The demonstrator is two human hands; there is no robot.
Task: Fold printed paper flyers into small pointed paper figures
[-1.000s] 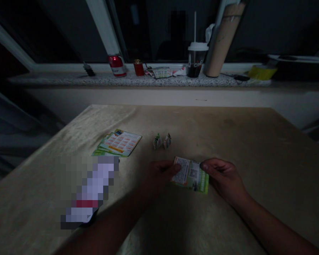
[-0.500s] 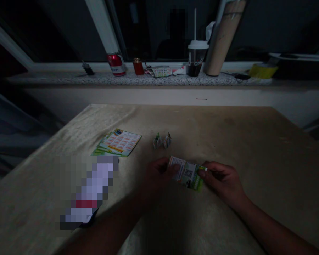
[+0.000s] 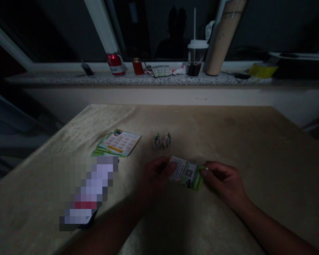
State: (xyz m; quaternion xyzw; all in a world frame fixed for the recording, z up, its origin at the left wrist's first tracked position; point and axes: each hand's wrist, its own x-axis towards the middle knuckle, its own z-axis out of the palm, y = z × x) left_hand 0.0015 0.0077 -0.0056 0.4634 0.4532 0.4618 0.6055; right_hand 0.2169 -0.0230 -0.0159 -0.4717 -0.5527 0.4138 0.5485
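Note:
Between my two hands is a printed paper card (image 3: 186,173), white and green with a square code, tilted a little down to the right. My left hand (image 3: 158,175) pinches its left end, thumb on top. At the opposite end, my right hand (image 3: 223,179) grips the green edge between thumb and fingers. Just beyond the hands, two small folded paper pieces (image 3: 162,141) stand side by side on the table. A fanned stack of printed cards (image 3: 121,142) lies to the left, the top one bearing a grid of red and white boxes.
A blurred-out phone (image 3: 91,193) rests on the table (image 3: 215,124) left of my left forearm. Along the windowsill (image 3: 138,80) stand a red can (image 3: 115,64), a small red jar (image 3: 137,66), a crumpled wrapper (image 3: 161,71), a lidded cup with a straw (image 3: 195,58), a tall tube (image 3: 225,39) and yellow tape (image 3: 263,70).
Both thumbs have shifted slightly on the card, the left one outward to its edge. The card and the things on the table stay in place.

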